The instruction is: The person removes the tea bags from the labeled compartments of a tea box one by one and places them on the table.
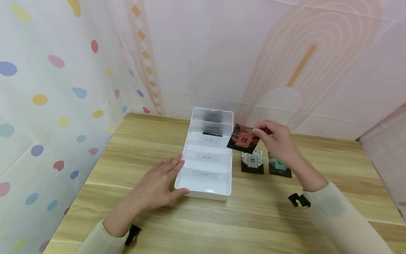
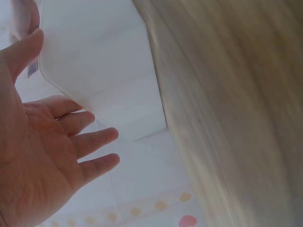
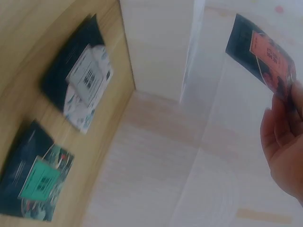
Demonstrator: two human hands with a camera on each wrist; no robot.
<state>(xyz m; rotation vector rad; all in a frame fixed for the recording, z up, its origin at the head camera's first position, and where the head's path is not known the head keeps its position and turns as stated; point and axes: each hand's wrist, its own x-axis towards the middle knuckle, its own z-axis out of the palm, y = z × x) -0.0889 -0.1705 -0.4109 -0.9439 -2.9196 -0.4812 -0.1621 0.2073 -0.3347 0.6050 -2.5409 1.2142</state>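
My right hand (image 1: 275, 139) pinches a black packet with a red label (image 1: 242, 138) by its edge, holding it raised beside the right wall of a white divided box (image 1: 229, 176). In the right wrist view the red-labelled packet (image 3: 262, 56) hangs from the fingertips above the tabletop. My left hand (image 1: 155, 185) rests with extended fingers against the box's left side, thumb at the near corner. The left wrist view shows these spread fingers (image 2: 97, 142) along the box wall (image 2: 104, 61). A dark packet (image 1: 212, 134) stands in one of the box's rear compartments.
A packet with a grey-white label (image 1: 252, 162) and one with a green label (image 1: 280, 165) lie on the wooden table (image 1: 253, 218), right of the box. Patterned curtains (image 1: 203, 63) hang behind and at the left. Printed labels mark the box dividers.
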